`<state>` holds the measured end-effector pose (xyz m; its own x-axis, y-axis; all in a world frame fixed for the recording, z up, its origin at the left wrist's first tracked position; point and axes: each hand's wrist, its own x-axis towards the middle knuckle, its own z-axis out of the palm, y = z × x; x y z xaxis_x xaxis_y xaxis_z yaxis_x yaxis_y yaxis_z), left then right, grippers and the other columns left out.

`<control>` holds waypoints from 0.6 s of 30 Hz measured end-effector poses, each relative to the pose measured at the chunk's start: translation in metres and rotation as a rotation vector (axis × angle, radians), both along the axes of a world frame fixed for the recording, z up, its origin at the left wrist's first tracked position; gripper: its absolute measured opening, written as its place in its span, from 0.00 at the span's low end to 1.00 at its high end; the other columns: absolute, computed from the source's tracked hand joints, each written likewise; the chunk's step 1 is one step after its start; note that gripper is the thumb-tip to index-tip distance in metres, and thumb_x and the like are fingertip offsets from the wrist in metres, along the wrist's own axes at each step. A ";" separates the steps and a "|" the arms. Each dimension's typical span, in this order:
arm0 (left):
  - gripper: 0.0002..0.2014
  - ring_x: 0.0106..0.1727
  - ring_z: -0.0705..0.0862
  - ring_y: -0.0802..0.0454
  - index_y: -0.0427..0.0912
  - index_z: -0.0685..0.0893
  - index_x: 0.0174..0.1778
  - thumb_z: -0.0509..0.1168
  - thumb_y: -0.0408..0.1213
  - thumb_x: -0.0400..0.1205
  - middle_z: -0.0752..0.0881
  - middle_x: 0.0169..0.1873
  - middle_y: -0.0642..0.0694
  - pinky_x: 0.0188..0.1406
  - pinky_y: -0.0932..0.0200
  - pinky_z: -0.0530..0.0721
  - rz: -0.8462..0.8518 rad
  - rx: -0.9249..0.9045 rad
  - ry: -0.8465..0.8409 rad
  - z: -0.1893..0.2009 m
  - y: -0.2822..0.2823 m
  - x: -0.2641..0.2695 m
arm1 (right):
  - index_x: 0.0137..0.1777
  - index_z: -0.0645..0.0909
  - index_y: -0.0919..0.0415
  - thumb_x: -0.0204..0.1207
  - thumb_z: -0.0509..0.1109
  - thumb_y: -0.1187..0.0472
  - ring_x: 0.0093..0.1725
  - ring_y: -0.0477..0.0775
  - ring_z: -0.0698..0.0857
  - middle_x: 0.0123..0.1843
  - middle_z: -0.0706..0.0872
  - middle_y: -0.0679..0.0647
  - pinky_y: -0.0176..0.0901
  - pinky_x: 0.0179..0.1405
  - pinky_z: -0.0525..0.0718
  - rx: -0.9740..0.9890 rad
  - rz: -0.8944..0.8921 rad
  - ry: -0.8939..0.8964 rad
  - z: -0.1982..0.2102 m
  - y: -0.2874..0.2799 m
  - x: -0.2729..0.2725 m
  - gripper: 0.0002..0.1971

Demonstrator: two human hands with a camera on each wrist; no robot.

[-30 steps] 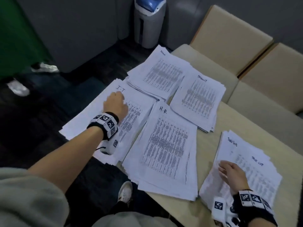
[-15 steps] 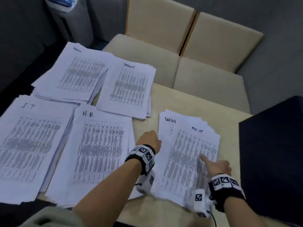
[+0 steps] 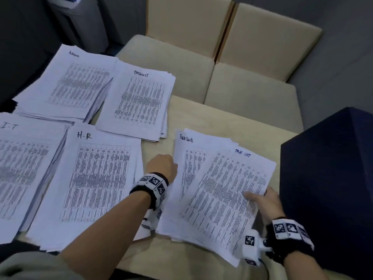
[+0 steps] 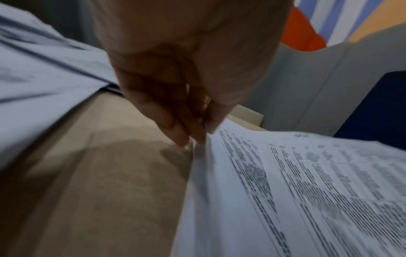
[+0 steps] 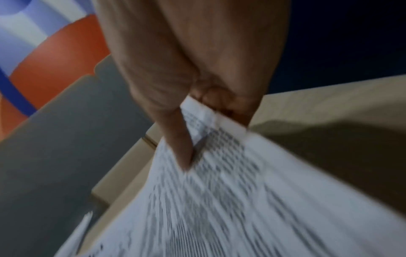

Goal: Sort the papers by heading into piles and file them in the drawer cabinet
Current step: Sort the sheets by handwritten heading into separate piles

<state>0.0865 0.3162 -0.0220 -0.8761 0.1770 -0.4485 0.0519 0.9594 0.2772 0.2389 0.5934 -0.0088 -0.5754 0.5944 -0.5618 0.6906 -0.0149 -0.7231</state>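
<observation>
Four headed piles lie on the beige table (image 3: 212, 120): Admin (image 3: 76, 83), Task List (image 3: 139, 102), I-T (image 3: 22, 168) and H-R (image 3: 96, 178). To their right is a loose stack (image 3: 187, 164), topped by a skewed sheet headed Task List (image 3: 226, 195). My left hand (image 3: 161, 166) is at the stack's left edge. In the left wrist view its curled fingertips (image 4: 186, 137) pinch that edge of the stack (image 4: 285, 191). My right hand (image 3: 262, 201) pinches the top sheet's right edge. In the right wrist view the thumb (image 5: 182, 153) lies on the sheet (image 5: 230, 200) and the fingers curl underneath.
A dark blue cabinet (image 3: 327, 178) stands right beside the loose stack and my right hand. Beige seat cushions (image 3: 201, 61) are beyond the table's far edge. A grey bin (image 3: 80, 21) stands on the dark floor at the far left.
My left hand left the I-T pile and came across to the loose stack's left edge. My right hand slid from the stack's top to pinch the top sheet's right edge, which now sits skewed.
</observation>
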 end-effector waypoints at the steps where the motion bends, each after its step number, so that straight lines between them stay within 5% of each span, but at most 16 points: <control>1: 0.15 0.45 0.86 0.42 0.39 0.83 0.47 0.57 0.46 0.86 0.87 0.44 0.42 0.42 0.55 0.83 -0.035 0.034 -0.006 0.002 -0.001 0.000 | 0.56 0.86 0.65 0.68 0.78 0.77 0.49 0.57 0.91 0.48 0.93 0.56 0.53 0.54 0.87 -0.078 0.039 0.016 0.007 -0.002 0.002 0.17; 5: 0.11 0.44 0.85 0.37 0.37 0.84 0.52 0.57 0.26 0.82 0.89 0.43 0.37 0.42 0.52 0.83 -0.049 0.410 0.033 0.002 -0.009 -0.001 | 0.51 0.87 0.63 0.64 0.77 0.81 0.48 0.55 0.91 0.45 0.94 0.54 0.48 0.50 0.88 -0.096 0.174 0.123 0.024 -0.009 0.005 0.18; 7: 0.17 0.40 0.86 0.47 0.37 0.88 0.50 0.57 0.19 0.77 0.90 0.40 0.43 0.41 0.59 0.83 0.022 0.623 0.002 0.005 -0.010 0.004 | 0.53 0.87 0.64 0.67 0.72 0.81 0.51 0.54 0.90 0.49 0.94 0.51 0.38 0.44 0.87 -0.168 0.201 0.218 0.027 -0.011 0.004 0.18; 10: 0.20 0.30 0.82 0.61 0.37 0.92 0.40 0.58 0.13 0.74 0.89 0.35 0.49 0.28 0.70 0.78 0.188 0.873 -0.251 0.017 -0.005 0.015 | 0.62 0.87 0.60 0.72 0.72 0.74 0.56 0.50 0.90 0.54 0.93 0.48 0.36 0.49 0.84 -0.143 0.193 0.217 0.024 -0.019 0.002 0.20; 13: 0.20 0.44 0.87 0.59 0.35 0.91 0.31 0.58 0.10 0.72 0.92 0.45 0.39 0.35 0.72 0.81 0.267 0.978 -0.443 0.020 -0.002 0.019 | 0.53 0.89 0.66 0.70 0.79 0.70 0.47 0.55 0.93 0.46 0.94 0.57 0.48 0.47 0.88 -0.112 0.057 0.209 0.020 -0.026 -0.002 0.11; 15: 0.21 0.44 0.86 0.58 0.35 0.90 0.30 0.57 0.10 0.71 0.91 0.45 0.38 0.33 0.73 0.79 0.251 0.985 -0.479 0.019 -0.001 0.020 | 0.52 0.88 0.71 0.68 0.79 0.72 0.47 0.66 0.92 0.46 0.93 0.65 0.58 0.50 0.90 -0.202 -0.071 0.222 0.021 -0.034 -0.003 0.12; 18: 0.18 0.41 0.85 0.55 0.37 0.90 0.42 0.58 0.14 0.73 0.90 0.45 0.43 0.32 0.69 0.79 0.281 0.958 -0.406 0.009 0.002 0.016 | 0.55 0.86 0.73 0.69 0.77 0.74 0.48 0.66 0.92 0.49 0.92 0.66 0.54 0.46 0.90 -0.311 -0.133 0.251 0.022 -0.037 -0.002 0.14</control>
